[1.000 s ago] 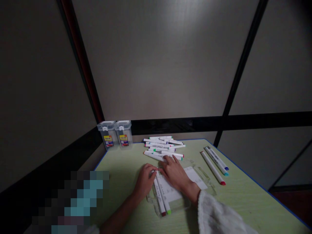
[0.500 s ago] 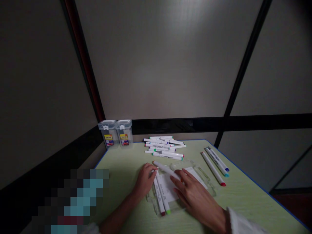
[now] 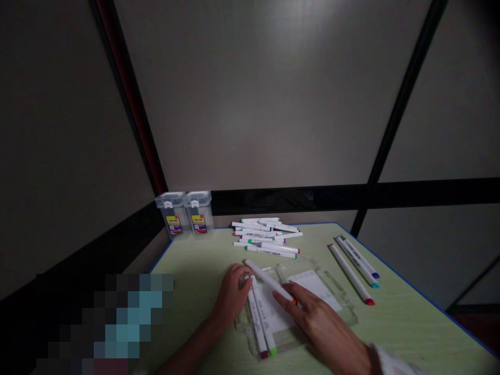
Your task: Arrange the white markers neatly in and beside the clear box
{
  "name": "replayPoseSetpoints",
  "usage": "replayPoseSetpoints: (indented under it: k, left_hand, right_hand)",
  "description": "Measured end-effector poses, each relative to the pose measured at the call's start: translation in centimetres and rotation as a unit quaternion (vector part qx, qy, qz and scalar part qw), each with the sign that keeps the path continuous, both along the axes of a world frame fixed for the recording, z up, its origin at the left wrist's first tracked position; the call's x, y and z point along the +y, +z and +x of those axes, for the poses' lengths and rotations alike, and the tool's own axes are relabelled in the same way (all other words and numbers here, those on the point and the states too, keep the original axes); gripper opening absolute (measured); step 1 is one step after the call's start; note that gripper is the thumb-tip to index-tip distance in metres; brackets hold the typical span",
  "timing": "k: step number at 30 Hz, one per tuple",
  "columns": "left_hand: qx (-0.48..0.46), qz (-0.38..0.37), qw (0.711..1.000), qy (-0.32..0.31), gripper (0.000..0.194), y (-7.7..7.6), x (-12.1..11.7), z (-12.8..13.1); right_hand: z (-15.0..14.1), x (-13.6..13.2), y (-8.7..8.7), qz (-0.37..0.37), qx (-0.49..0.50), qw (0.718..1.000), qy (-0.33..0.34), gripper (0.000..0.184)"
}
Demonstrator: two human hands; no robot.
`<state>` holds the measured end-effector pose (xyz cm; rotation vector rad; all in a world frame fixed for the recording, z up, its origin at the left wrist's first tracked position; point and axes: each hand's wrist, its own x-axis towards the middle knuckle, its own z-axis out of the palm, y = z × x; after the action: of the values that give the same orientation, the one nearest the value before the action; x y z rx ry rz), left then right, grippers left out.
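Observation:
A clear plastic marker case (image 3: 332, 291) lies open on the green table (image 3: 195, 260) in front of me. Two white markers (image 3: 260, 325) lie side by side in its left part, one red-tipped, one green-tipped. My left hand (image 3: 233, 294) rests on the case's left edge with fingers curled against it. My right hand (image 3: 320, 325) holds a white marker with an orange tip (image 3: 269, 281) at its near end, slanted over the case. A white printed sheet (image 3: 312, 289) shows inside the case.
A loose pile of several white markers (image 3: 267, 237) lies farther back. Three more markers (image 3: 357, 265) lie in a row at the right. Two closed clear boxes (image 3: 185, 213) with yellow labels stand at the table's back left corner, by the wall.
My right hand drew back from the pile with one marker and now holds it lower over the case. The left hand has stayed on the case.

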<state>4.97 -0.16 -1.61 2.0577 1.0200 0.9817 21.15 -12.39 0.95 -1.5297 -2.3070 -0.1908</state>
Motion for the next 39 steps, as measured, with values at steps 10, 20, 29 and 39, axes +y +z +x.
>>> replayPoseSetpoints:
  k: [10,20,29,39]
  left_hand:
    - [-0.059,-0.041,0.997,0.041,0.020,-0.6,0.2,0.2]
    - [-0.117,-0.096,0.987,0.051,0.027,-0.5,0.3,0.4]
    - [-0.169,-0.135,0.974,0.063,0.028,0.1,0.3,0.6]
    - [-0.198,-0.127,0.968,0.085,0.024,-0.6,0.8,0.6]
  right_hand:
    - [0.4,-0.4,-0.1,0.014,0.047,0.999,0.021,0.051]
    - [0.3,-0.5,-0.2,0.019,0.053,0.998,0.028,0.044]
    - [-1.2,-1.1,0.3,-0.025,0.033,0.997,0.059,0.030]
    - [-2.2,-1.3,0.4,-0.098,0.114,0.988,0.044,0.034]
